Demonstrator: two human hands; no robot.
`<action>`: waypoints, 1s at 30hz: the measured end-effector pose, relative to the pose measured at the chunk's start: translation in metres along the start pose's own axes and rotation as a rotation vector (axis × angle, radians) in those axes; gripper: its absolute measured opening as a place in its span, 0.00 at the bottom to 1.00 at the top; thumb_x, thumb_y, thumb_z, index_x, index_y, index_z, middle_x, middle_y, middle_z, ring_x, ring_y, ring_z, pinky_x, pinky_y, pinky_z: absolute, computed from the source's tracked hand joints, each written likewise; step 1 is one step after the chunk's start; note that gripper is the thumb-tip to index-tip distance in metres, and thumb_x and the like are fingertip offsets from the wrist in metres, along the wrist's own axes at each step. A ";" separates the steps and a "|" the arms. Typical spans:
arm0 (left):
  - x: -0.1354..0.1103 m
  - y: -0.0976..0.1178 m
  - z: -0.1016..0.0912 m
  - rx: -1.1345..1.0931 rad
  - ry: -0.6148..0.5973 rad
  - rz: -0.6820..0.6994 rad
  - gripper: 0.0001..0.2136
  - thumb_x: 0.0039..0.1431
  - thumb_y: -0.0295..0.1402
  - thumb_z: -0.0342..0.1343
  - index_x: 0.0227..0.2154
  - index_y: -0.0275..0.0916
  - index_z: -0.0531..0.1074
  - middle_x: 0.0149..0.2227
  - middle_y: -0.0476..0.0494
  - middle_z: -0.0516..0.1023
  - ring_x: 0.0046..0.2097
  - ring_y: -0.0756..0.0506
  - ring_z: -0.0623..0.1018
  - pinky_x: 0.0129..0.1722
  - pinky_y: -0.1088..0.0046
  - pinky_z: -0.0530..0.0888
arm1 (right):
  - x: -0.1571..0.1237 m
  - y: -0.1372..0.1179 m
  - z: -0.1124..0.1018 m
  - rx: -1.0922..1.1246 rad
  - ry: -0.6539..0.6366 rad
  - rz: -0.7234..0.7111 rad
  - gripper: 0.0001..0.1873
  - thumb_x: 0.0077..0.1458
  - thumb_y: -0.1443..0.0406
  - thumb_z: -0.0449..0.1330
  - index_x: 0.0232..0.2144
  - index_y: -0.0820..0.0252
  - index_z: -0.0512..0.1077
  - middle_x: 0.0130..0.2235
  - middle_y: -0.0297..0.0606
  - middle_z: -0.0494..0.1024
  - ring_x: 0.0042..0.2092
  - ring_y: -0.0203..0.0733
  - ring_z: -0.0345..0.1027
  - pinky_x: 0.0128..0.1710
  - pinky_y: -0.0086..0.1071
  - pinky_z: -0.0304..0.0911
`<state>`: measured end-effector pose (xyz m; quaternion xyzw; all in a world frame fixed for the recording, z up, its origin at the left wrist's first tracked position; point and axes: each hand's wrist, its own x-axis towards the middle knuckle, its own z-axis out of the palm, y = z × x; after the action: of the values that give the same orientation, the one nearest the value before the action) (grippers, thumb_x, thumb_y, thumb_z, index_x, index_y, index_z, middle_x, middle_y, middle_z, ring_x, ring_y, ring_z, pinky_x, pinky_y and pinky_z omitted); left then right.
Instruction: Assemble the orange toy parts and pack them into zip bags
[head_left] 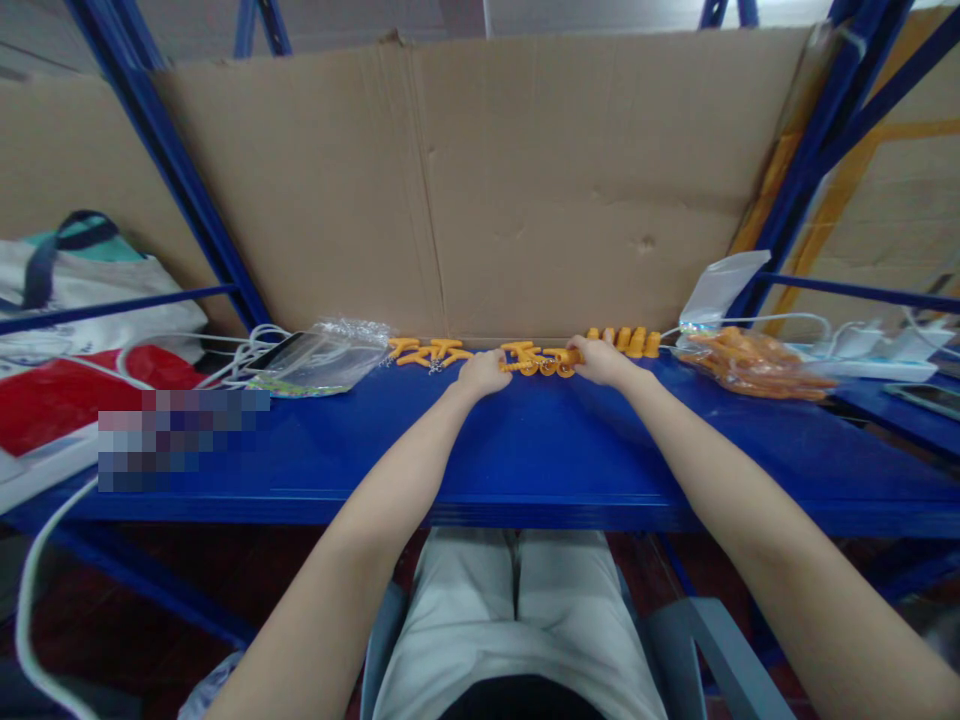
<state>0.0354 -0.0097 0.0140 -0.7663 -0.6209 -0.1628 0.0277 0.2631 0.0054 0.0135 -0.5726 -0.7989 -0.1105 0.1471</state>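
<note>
Both my arms reach forward over a blue shelf board (525, 450). My left hand (482, 373) is curled closed at the end of a small orange plastic part (525, 365). My right hand (600, 360) is closed round the other end of the same cluster of orange parts. More orange T-shaped parts (427, 352) lie in a row to the left, and a few orange caps (628, 340) stand in a row to the right, against the cardboard back wall (480, 180).
A clear plastic bag (326, 358) and a phone with white cables (255, 350) lie at left. A bag of orange parts (750, 362) and a white pouch (720, 285) sit at right. Blue rack posts (187, 180) frame the shelf. A red and white bag (67, 390) is far left.
</note>
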 end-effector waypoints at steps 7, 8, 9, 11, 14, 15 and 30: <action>0.002 -0.003 0.002 0.015 0.002 -0.004 0.13 0.55 0.33 0.52 0.43 0.42 0.75 0.45 0.41 0.81 0.48 0.39 0.78 0.45 0.68 0.74 | -0.001 -0.001 -0.001 0.011 0.008 -0.066 0.16 0.52 0.72 0.57 0.44 0.62 0.73 0.45 0.47 0.80 0.49 0.52 0.72 0.57 0.48 0.54; 0.002 -0.003 0.002 0.017 0.004 -0.011 0.13 0.55 0.33 0.52 0.43 0.42 0.75 0.45 0.41 0.81 0.48 0.39 0.78 0.45 0.68 0.74 | -0.001 -0.001 -0.001 0.015 0.015 -0.071 0.16 0.52 0.72 0.57 0.44 0.62 0.73 0.45 0.47 0.80 0.49 0.52 0.72 0.57 0.48 0.54; 0.002 -0.003 0.002 0.020 0.007 -0.017 0.13 0.55 0.33 0.52 0.43 0.43 0.74 0.45 0.41 0.81 0.48 0.39 0.78 0.45 0.68 0.74 | -0.001 -0.001 -0.001 0.022 0.018 -0.084 0.16 0.52 0.71 0.57 0.44 0.61 0.73 0.44 0.47 0.80 0.49 0.51 0.72 0.57 0.48 0.54; 0.002 -0.003 0.003 0.023 0.013 -0.021 0.14 0.55 0.33 0.52 0.44 0.43 0.74 0.45 0.41 0.81 0.49 0.39 0.78 0.46 0.68 0.73 | 0.000 -0.003 -0.001 0.049 0.018 -0.131 0.16 0.52 0.70 0.58 0.45 0.61 0.74 0.45 0.46 0.80 0.49 0.51 0.72 0.56 0.48 0.55; 0.001 0.000 0.003 0.013 0.038 0.001 0.15 0.56 0.33 0.52 0.47 0.43 0.72 0.45 0.41 0.80 0.50 0.39 0.78 0.46 0.68 0.73 | 0.000 -0.012 -0.003 0.101 0.018 -0.230 0.18 0.54 0.67 0.58 0.48 0.59 0.74 0.48 0.46 0.78 0.51 0.52 0.70 0.56 0.50 0.56; 0.001 0.001 0.004 0.007 0.050 0.010 0.16 0.57 0.34 0.52 0.48 0.43 0.72 0.46 0.40 0.80 0.50 0.39 0.78 0.47 0.68 0.73 | 0.000 -0.016 -0.003 0.105 0.028 -0.255 0.18 0.55 0.66 0.58 0.49 0.57 0.74 0.49 0.45 0.78 0.52 0.52 0.70 0.57 0.51 0.55; 0.003 -0.005 0.006 -0.150 0.055 0.155 0.16 0.56 0.28 0.58 0.49 0.38 0.69 0.43 0.42 0.80 0.48 0.43 0.78 0.48 0.71 0.71 | 0.001 -0.020 0.003 0.320 0.073 -0.203 0.20 0.53 0.67 0.61 0.50 0.59 0.75 0.49 0.43 0.79 0.50 0.48 0.72 0.51 0.38 0.65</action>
<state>0.0326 -0.0036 0.0081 -0.8070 -0.5450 -0.2273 -0.0001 0.2438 0.0015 0.0110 -0.4538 -0.8542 -0.0170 0.2532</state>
